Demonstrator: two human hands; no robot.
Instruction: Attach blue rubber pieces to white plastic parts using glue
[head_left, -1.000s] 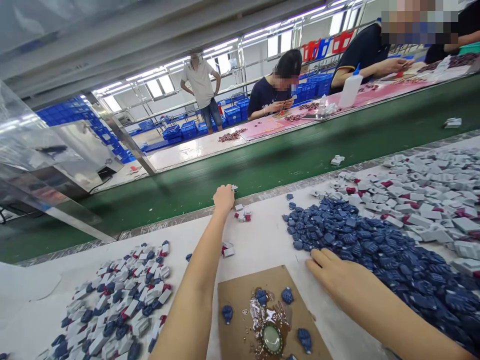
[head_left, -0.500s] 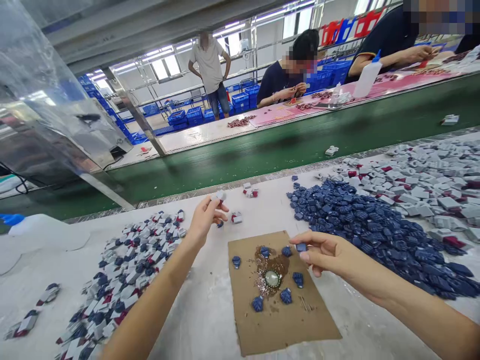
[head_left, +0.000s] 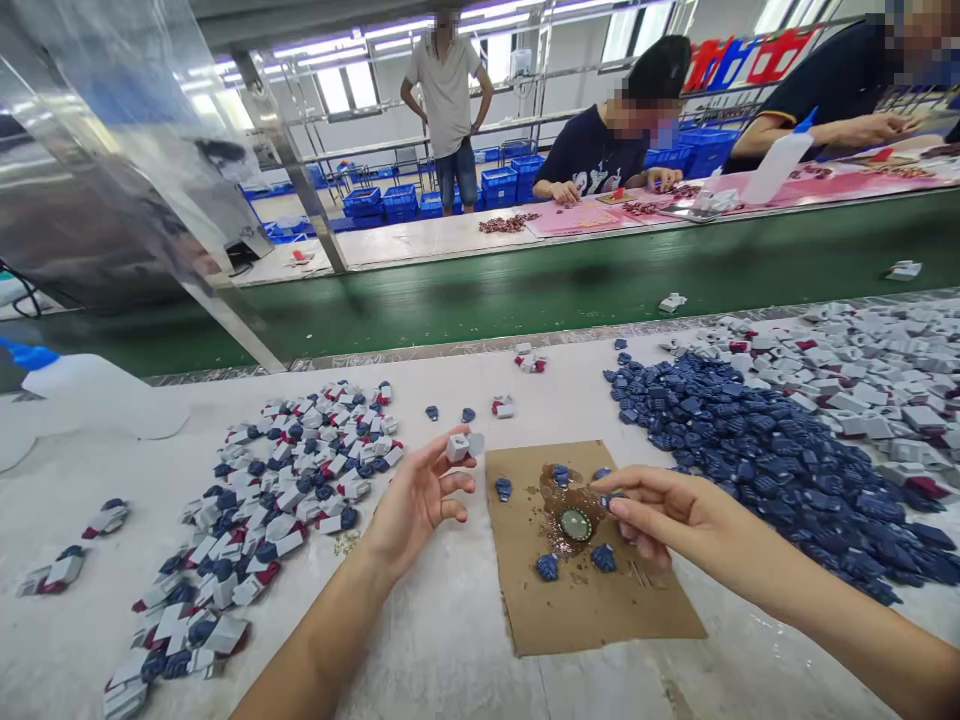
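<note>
My left hand (head_left: 415, 500) pinches a small grey plastic block (head_left: 457, 446) between thumb and fingertips, just left of a brown cardboard sheet (head_left: 592, 600). My right hand (head_left: 664, 515) hovers over the cardboard's upper right, its thumb and forefinger pinched on a small blue piece (head_left: 609, 497) that barely shows. On the cardboard a round glue cap (head_left: 575, 524) sits in a brown glue stain, with several blue pieces (head_left: 547, 567) around it.
A heap of assembled grey, blue and red parts (head_left: 285, 500) lies left. A blue parts pile (head_left: 757, 460) and a grey blocks pile (head_left: 855, 370) lie right. A white glue bottle (head_left: 90, 395) lies far left. Beyond runs a green conveyor belt (head_left: 525, 290), with people at the far bench.
My left hand came back from the table's far edge with a grey block. My right hand left the blue pile with a blue piece and moved over the cardboard. The view tilted down.
</note>
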